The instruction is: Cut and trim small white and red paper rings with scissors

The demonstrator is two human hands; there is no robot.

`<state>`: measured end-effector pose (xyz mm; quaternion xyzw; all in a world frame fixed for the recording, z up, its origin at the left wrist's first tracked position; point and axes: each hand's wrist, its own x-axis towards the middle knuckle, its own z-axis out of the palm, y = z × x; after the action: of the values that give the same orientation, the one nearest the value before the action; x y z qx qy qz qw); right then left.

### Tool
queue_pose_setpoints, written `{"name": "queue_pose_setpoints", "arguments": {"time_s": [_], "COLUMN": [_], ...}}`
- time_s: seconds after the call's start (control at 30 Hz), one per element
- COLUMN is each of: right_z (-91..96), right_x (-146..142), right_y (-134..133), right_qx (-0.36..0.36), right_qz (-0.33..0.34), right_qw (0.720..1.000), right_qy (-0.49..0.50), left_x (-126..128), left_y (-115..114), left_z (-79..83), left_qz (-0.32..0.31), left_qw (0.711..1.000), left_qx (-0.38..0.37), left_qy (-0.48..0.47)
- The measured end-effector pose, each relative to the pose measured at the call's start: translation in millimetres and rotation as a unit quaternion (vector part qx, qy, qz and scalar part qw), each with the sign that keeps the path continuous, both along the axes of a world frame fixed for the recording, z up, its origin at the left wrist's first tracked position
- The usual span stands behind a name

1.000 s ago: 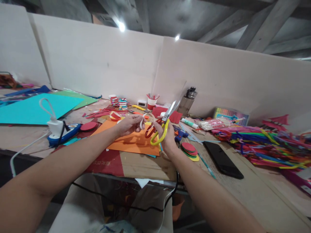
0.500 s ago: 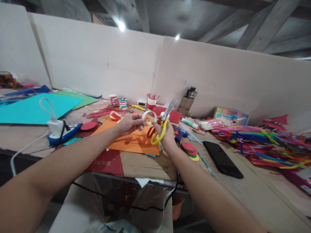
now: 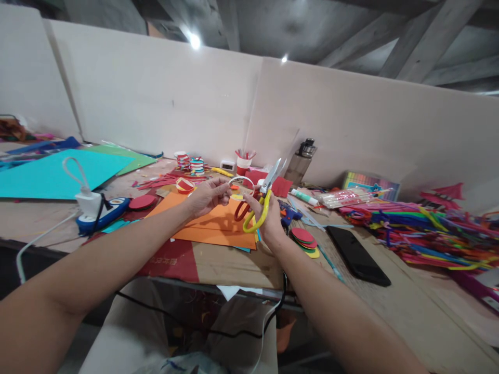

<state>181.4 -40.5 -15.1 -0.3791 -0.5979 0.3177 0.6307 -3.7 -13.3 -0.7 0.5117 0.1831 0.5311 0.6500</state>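
Note:
My left hand (image 3: 206,196) pinches a white paper strip (image 3: 241,182) bent into a loop, held above the orange paper sheets (image 3: 212,228). My right hand (image 3: 267,218) grips scissors (image 3: 260,200) with one red and one yellow handle, blades pointing up and to the right, close beside the loop. Its fingertips also touch the far end of the loop. Both hands hover over the middle of the wooden table (image 3: 241,265).
A black phone (image 3: 357,255) lies right of my hands, beside stacked paper discs (image 3: 304,241). Coloured pipe cleaners (image 3: 424,234) fill the right side. A water bottle (image 3: 302,161), glue stick (image 3: 304,197), cup (image 3: 244,163) and paper rings (image 3: 191,166) stand behind. A teal sheet (image 3: 54,174) and charger (image 3: 89,200) lie left.
The paper strip has been curled from a loose bend into a rounder loop and raised slightly. The scissors stayed in my right hand, tilting a little.

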Motion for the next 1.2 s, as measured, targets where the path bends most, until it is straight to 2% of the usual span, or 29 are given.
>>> {"name": "queue_pose_setpoints", "arguments": {"time_s": [0.4,0.7,0.93,1.2], "right_z": [0.1,6.7,6.9,9.7], "right_x": [0,-3,-4,-5], "right_y": [-1,-7,-6,-8], "right_qx": [0.008,0.000,0.002,0.001], "right_qz": [-0.018,-0.040,0.029,0.018], "right_qw": [1.000,0.999,0.998,1.000], "right_qy": [-0.012,0.017,0.051,0.021], "left_x": [-1,0,0,0], "left_y": [3,4,4,4], "left_z": [-3.0,-2.2,-3.3,-2.6], "left_qz": [0.072,0.076,0.071,0.073], "left_qw": [0.996,0.996,0.995,0.995], "left_qx": [-0.032,-0.024,-0.019,-0.015], "left_qy": [0.051,0.048,0.061,0.071]}}
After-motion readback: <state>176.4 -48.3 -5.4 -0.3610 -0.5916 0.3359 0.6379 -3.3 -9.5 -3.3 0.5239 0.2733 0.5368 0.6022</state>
